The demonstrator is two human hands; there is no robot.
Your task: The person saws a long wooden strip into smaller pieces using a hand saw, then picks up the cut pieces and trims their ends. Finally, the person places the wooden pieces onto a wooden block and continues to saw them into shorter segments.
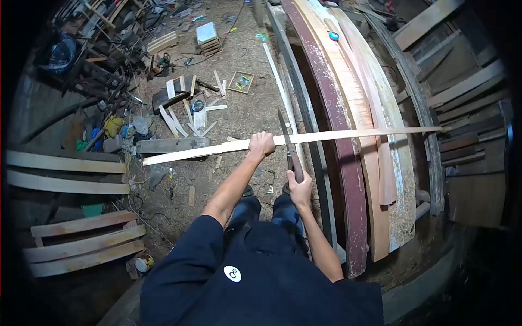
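Observation:
A long thin wooden strip (321,136) runs crosswise in front of me, its right part lying over the boards of the workbench. My left hand (262,143) is closed around the strip, left of a handsaw (286,133). The saw's handle sits in my right hand (300,188), fingers wrapped round it. Its blade points away from me and crosses the strip just right of my left hand. Whether the teeth have cut into the wood cannot be seen.
Long planks (348,157) lie on the bench at right, with a blue tape measure (333,36) on them. Wood offcuts (173,120) and a small tray (241,82) are on the littered floor. Stacked boards (81,244) stand at lower left, near a paint can (144,264).

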